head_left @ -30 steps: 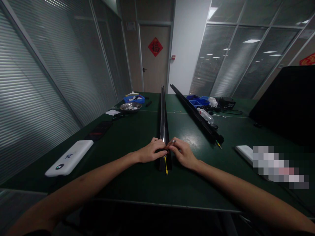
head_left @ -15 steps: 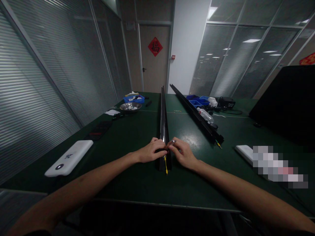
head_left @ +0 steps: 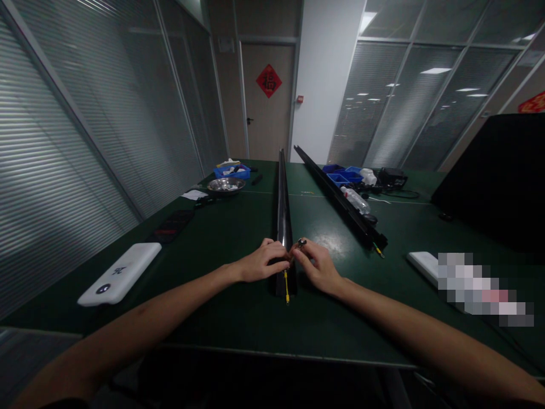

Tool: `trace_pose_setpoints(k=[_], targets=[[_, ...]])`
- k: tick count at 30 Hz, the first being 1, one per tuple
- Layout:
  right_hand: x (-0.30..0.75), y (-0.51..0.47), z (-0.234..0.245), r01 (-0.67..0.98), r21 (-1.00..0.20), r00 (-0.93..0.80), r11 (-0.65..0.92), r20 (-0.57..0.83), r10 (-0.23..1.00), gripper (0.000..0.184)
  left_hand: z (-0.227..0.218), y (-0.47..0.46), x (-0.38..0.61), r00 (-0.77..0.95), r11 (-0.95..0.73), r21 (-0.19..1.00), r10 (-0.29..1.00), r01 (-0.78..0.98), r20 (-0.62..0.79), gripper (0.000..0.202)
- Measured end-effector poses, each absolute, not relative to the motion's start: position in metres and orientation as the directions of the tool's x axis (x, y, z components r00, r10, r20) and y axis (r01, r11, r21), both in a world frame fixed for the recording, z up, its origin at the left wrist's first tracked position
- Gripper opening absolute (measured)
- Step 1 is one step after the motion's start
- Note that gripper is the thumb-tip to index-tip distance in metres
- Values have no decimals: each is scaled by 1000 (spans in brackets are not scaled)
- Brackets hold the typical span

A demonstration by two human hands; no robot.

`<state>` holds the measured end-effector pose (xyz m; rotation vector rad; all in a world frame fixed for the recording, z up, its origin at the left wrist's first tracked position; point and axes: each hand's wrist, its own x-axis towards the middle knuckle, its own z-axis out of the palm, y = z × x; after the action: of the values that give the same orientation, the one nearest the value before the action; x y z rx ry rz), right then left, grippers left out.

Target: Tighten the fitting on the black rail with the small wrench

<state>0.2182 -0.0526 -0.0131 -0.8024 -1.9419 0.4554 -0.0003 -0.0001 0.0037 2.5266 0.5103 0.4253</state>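
Note:
A long black rail (head_left: 281, 210) runs away from me along the table. Over its near end, my left hand (head_left: 261, 262) has thumb and fingers closed together; what is between them is hidden. My right hand (head_left: 317, 266) is closed just to the right, its fingertips meeting the left ones at the rail. From its curled fingers sticks out a small shiny metal piece (head_left: 302, 242), too small to name exactly. Below the fingertips, a short yellow wire (head_left: 286, 287) with a terminal at its end hangs over the rail's near end.
A second black rail (head_left: 340, 201) lies slanted at the right, beside a plastic bottle (head_left: 356, 200) and blue bins (head_left: 347, 176). At the left are a white case (head_left: 121, 274), a metal bowl (head_left: 226, 186) and a blue tray (head_left: 232, 171). A black monitor (head_left: 498, 176) stands far right.
The shiny metal piece in my right hand has turned slightly, with the right fingers shifting a little. The yellow wire's end has swung slightly left. My left hand stays put.

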Motion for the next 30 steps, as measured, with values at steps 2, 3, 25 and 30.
trace_pose_setpoints(k=[2,3,25,30], targets=[[218,-52,-14,350,-605,-332,715,634,699,24,3,0,0,877,-795,544,436,268,205,26],[218,-52,-14,353,-604,-334,714,631,700,24,3,0,0,875,-796,542,437,269,208,26],[218,-50,-15,350,-587,-405,730,608,683,20,5,-1,0,885,-798,541,424,266,191,28],[217,-49,-15,333,-600,-418,727,597,685,20,5,-1,-1,897,-836,485,393,257,202,29]])
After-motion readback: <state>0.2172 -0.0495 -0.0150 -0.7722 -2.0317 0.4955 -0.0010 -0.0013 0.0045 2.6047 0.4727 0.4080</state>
